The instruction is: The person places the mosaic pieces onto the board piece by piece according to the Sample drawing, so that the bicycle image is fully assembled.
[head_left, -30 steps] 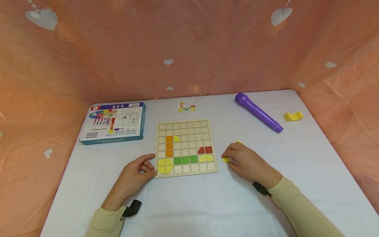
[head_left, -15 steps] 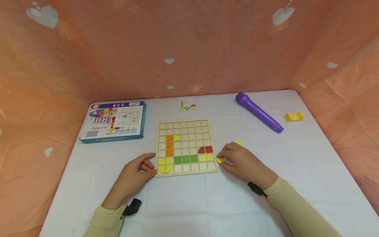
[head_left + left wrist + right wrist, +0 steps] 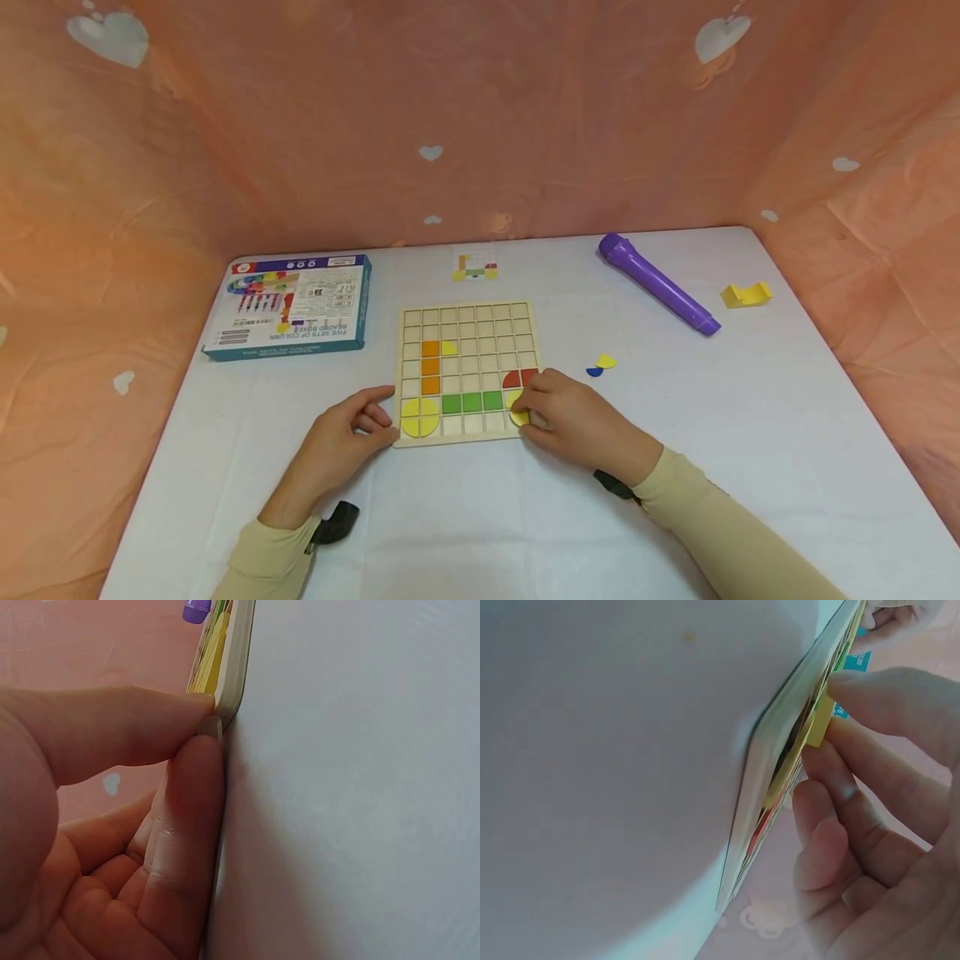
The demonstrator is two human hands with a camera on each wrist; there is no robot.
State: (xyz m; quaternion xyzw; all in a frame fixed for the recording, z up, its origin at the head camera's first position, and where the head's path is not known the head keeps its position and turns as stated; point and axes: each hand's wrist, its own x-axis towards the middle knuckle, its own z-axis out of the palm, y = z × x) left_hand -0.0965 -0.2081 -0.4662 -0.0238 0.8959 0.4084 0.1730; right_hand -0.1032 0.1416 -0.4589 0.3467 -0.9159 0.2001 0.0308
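Observation:
A square wooden grid board (image 3: 486, 362) lies flat on the table, with orange, green, red and yellow pieces in its cells. At its left edge rests my left hand (image 3: 341, 446); the index fingertip and thumb tip touch the rim, while the other fingers are bent in. My right hand (image 3: 581, 417) is over the board's lower right corner and pinches a yellow quarter-circle piece (image 3: 821, 720) between thumb and fingers. In the head view the fingers partly cover that piece and the cells below it. The left wrist view shows my left fingertips (image 3: 201, 761) against the board's corner.
Right of the board lie a yellow quarter-circle piece (image 3: 607, 361) and a blue piece (image 3: 594, 372). A small pattern card (image 3: 475, 265) sits behind it. A flat box (image 3: 288, 308) is at the left, a purple microphone (image 3: 660, 283) and a yellow block (image 3: 746, 295) at the right.
My right hand has moved left from the table onto the board's lower right corner, carrying the yellow piece. The blue piece beside the yellow one has come into sight. My left hand stays put.

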